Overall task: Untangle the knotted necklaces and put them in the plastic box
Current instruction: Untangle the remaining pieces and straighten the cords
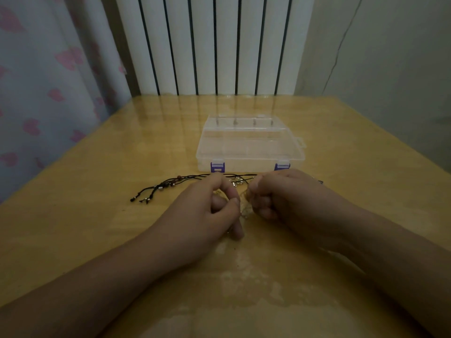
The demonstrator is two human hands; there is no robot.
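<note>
We are pinching a pale chain tangle (244, 208) between both hands near the table's (97, 215) middle: left hand (207, 211) and right hand (275, 193) each curling fingers round a bit of it. We are judging that small, slack teasing pulls will serve better than tugging. Black cord necklaces (170, 185) are lying just beyond, trailing toward the left edge. The plastic box (249, 145) is sitting latched toward the far edge; its closed lid is standing in our way.
</note>
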